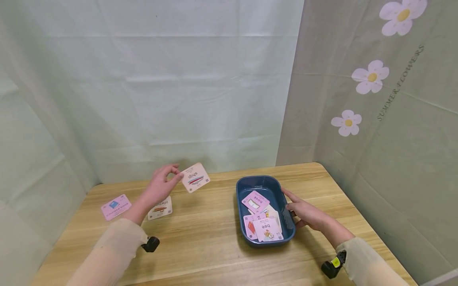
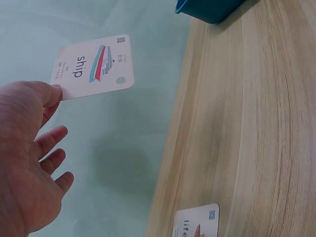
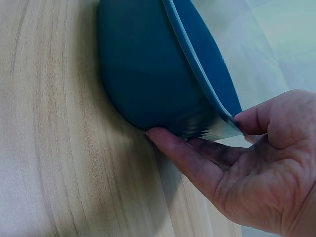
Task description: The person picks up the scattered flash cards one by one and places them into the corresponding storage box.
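Note:
In the head view my left hand (image 1: 162,184) pinches a "ship" picture card (image 1: 195,177) by its edge between thumb and forefinger, raised above the table's back edge. The left wrist view shows this card (image 2: 93,67) with its printed ship, the other fingers loosely bent. My right hand (image 1: 307,214) grips the right side of a dark blue bin (image 1: 264,245), thumb at the rim and fingers against the outer wall (image 3: 143,64). Inside the bin lie several cards, among them a "bee" card (image 1: 268,230) and a pink "book" card (image 1: 255,201).
A "lifeboat" card (image 1: 160,210), partly hidden by my left hand and wrist, lies on the wooden table (image 1: 200,246). Left of it is a pink "Chinese book" card (image 1: 116,207). A pale cloth (image 1: 200,87) hangs behind the table, and a flowered cloth (image 1: 393,159) at the right.

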`<state>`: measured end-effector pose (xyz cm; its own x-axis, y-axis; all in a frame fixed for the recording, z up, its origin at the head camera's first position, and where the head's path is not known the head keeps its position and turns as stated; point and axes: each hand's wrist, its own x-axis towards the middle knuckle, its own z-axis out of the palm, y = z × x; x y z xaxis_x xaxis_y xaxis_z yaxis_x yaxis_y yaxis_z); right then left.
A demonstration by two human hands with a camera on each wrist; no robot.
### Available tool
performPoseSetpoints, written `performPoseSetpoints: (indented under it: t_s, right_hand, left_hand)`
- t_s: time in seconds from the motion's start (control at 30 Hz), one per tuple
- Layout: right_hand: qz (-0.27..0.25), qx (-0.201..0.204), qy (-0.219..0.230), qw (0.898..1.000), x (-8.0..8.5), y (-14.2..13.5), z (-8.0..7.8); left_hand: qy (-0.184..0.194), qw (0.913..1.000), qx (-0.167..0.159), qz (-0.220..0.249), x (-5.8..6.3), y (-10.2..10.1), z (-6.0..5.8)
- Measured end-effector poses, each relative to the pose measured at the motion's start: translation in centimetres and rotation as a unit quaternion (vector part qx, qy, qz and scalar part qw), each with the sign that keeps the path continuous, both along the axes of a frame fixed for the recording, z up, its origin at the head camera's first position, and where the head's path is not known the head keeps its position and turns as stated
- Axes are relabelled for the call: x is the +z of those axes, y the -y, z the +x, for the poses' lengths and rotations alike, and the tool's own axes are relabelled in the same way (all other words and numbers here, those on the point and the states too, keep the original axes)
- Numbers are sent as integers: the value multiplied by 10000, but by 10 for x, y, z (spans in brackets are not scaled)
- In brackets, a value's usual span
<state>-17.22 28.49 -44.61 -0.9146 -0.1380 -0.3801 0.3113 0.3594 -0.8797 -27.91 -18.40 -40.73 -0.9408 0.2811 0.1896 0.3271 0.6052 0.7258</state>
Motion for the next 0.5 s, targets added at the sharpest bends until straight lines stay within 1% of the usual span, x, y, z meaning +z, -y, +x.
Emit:
performPoseSetpoints:
  t_s: [0.37,0.5]
  right_hand:
    - [-4,50,-1,10000,0,-1,0]
    - [2,60,-20,10000,-1,-1,-1]
  left_hand:
    - [-48,9999,-126,76,2,-9,2]
    - [-54,9996,-193,212,2,-12,3]
